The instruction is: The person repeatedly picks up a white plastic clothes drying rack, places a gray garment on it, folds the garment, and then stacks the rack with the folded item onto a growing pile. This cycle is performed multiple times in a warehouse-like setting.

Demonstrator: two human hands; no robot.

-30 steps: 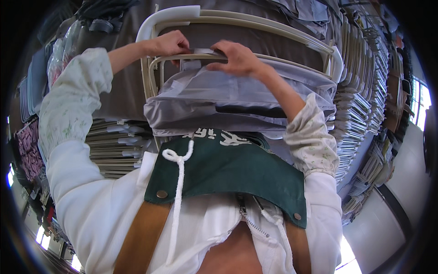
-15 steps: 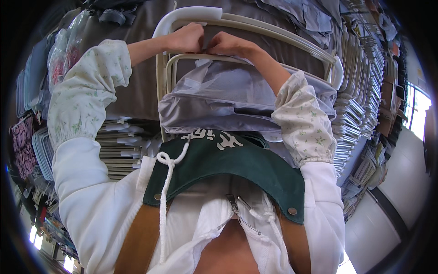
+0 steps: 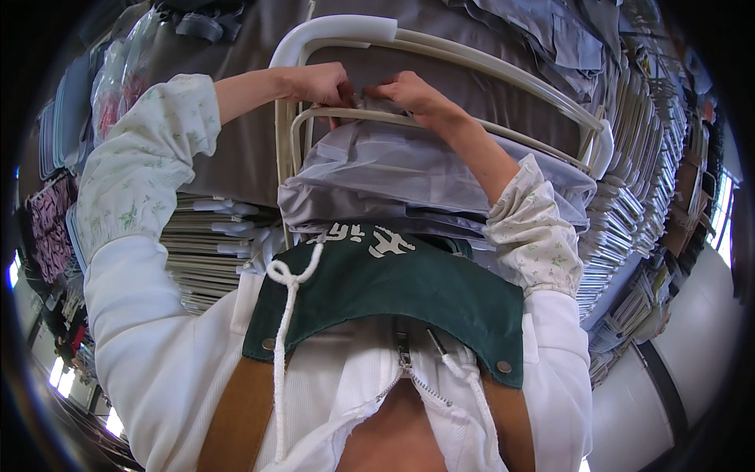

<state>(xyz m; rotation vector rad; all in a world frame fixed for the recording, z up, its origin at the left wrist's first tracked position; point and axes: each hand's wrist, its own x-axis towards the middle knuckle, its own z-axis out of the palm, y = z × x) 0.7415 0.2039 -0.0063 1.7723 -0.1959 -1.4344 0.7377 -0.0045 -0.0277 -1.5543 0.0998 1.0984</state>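
Note:
A cream metal tube frame (image 3: pixel 487 67) with a white sleeve (image 3: pixel 334 30) on its far left corner stands in front of me. Inside it runs a thinner cream rail (image 3: pixel 377 116), with grey fabric (image 3: pixel 354 169) hanging on the near side. My left hand (image 3: pixel 324 83) is closed at the left part of this rail, a fingertip showing just below it. My right hand (image 3: pixel 410 94) is closed close beside it, fingers pinched just above the rail. A small pale bit shows between the hands; what they pinch is too small to make out.
Several metal frames are stacked at the right (image 3: pixel 629 165), and more lie at the left (image 3: pixel 208 248). Dark grey cloth (image 3: pixel 228 149) spreads behind the frame. Clear plastic bags (image 3: pixel 122 82) sit at the far left, and folded grey fabric (image 3: pixel 562 39) lies at the far right.
Both hands have come down a little toward the thin rail, and the gap between them is slightly wider. The view has shifted slightly.

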